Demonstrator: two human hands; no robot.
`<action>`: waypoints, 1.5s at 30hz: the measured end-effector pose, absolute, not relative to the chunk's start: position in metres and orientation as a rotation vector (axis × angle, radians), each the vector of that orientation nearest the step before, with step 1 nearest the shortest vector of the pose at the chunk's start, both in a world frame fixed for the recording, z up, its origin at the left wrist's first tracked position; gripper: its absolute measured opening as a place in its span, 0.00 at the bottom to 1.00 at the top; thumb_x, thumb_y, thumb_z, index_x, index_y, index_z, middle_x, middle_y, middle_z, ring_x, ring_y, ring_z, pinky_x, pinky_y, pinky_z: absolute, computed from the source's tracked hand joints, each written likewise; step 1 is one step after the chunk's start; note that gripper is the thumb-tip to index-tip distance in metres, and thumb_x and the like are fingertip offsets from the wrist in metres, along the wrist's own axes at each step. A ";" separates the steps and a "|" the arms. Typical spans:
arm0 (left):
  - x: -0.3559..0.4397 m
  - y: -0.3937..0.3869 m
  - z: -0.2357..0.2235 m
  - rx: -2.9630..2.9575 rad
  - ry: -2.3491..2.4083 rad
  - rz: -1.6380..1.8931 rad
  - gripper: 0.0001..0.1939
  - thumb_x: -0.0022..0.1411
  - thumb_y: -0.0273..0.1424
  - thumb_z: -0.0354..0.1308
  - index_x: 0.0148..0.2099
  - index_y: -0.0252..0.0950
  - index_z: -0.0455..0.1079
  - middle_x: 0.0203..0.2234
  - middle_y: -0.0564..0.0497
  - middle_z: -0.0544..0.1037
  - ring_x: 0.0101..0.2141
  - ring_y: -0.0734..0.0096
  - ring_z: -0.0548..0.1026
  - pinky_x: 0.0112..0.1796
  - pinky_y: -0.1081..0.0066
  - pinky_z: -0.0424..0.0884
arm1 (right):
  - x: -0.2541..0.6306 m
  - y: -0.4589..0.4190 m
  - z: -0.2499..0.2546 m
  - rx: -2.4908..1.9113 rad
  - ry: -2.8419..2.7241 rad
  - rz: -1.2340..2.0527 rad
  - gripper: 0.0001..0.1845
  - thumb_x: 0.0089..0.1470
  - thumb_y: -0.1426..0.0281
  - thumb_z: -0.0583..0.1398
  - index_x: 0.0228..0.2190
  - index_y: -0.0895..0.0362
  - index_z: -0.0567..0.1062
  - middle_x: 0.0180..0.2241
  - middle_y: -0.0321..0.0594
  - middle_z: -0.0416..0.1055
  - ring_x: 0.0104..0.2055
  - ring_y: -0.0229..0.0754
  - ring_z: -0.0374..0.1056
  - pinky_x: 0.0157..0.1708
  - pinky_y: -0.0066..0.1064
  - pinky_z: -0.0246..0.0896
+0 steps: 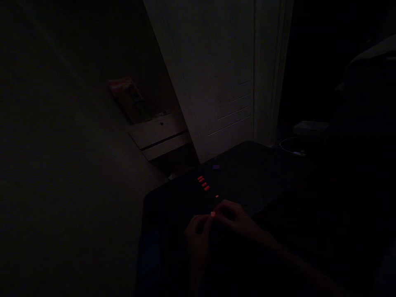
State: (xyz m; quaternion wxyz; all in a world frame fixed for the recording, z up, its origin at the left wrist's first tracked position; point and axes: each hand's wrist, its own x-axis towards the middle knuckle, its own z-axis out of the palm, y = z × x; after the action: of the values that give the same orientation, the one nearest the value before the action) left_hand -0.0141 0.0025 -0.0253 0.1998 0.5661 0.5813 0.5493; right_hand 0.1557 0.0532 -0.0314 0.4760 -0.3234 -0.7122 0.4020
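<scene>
In very dim light, my left hand point(197, 233) and my right hand point(232, 215) meet over a dark table point(250, 173). The fingertips of both pinch a small bright orange-red piece point(213, 214) from either side; its exact kind is too dark to make out. Just beyond my right fingertips lies another tiny orange piece point(217, 196). Further off, several short red cylinders point(204, 185) are lined up in a slanting row on the table.
A small purple object point(215, 167) sits toward the table's far side. White cable point(287, 142) and a pale box point(311, 128) are at the right. Behind stand a light door point(216, 82) and drawers point(163, 132); a wall point(77, 165) rises at left.
</scene>
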 end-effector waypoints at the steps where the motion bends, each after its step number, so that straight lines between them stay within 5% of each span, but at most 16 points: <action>1: -0.014 0.003 -0.025 1.570 1.633 1.538 0.14 0.59 0.44 0.67 0.32 0.38 0.80 0.29 0.47 0.83 0.33 0.59 0.81 0.37 0.64 0.77 | 0.156 0.053 -0.031 -0.777 -1.752 0.970 0.13 0.61 0.57 0.65 0.37 0.55 0.79 0.37 0.41 0.78 0.38 0.43 0.74 0.39 0.33 0.69; 10: -0.012 0.005 -0.025 1.464 1.548 1.491 0.16 0.57 0.43 0.69 0.43 0.38 0.81 0.39 0.44 0.83 0.38 0.58 0.81 0.39 0.64 0.78 | 0.155 0.057 -0.042 -0.750 -1.705 1.009 0.13 0.59 0.58 0.67 0.39 0.55 0.81 0.38 0.40 0.80 0.39 0.44 0.75 0.41 0.34 0.69; 13: -0.012 0.003 -0.023 1.504 1.518 1.436 0.14 0.60 0.42 0.66 0.39 0.37 0.81 0.37 0.45 0.83 0.39 0.58 0.81 0.42 0.63 0.77 | 0.157 0.056 -0.039 -0.685 -1.732 1.010 0.13 0.61 0.59 0.66 0.42 0.54 0.82 0.41 0.41 0.80 0.43 0.45 0.75 0.45 0.36 0.69; 18: -0.011 0.003 -0.023 1.518 1.545 1.413 0.15 0.63 0.43 0.62 0.36 0.36 0.79 0.32 0.46 0.83 0.36 0.59 0.81 0.38 0.65 0.76 | 0.159 0.054 -0.039 -0.666 -1.801 0.943 0.21 0.60 0.62 0.67 0.54 0.51 0.77 0.45 0.42 0.74 0.36 0.39 0.72 0.39 0.33 0.71; 26: -0.013 0.002 -0.022 1.617 1.558 1.322 0.14 0.63 0.41 0.61 0.33 0.36 0.76 0.28 0.50 0.80 0.32 0.63 0.78 0.35 0.67 0.73 | 0.151 0.054 -0.060 -0.570 -1.931 0.604 0.15 0.63 0.70 0.63 0.51 0.51 0.78 0.45 0.44 0.70 0.45 0.44 0.72 0.44 0.35 0.72; 45: -0.015 0.002 -0.018 1.591 1.448 1.341 0.07 0.57 0.35 0.64 0.32 0.36 0.77 0.28 0.50 0.80 0.34 0.62 0.77 0.37 0.66 0.72 | 0.149 0.046 -0.070 -0.632 -1.938 0.209 0.19 0.62 0.73 0.62 0.53 0.46 0.76 0.43 0.43 0.73 0.42 0.45 0.73 0.40 0.37 0.75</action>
State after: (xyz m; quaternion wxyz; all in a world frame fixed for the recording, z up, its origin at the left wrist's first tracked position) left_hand -0.0147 0.0023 -0.0183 0.2988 0.5989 0.5451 0.5049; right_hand 0.1492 0.0459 -0.0696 0.5193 -0.2636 -0.8082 0.0871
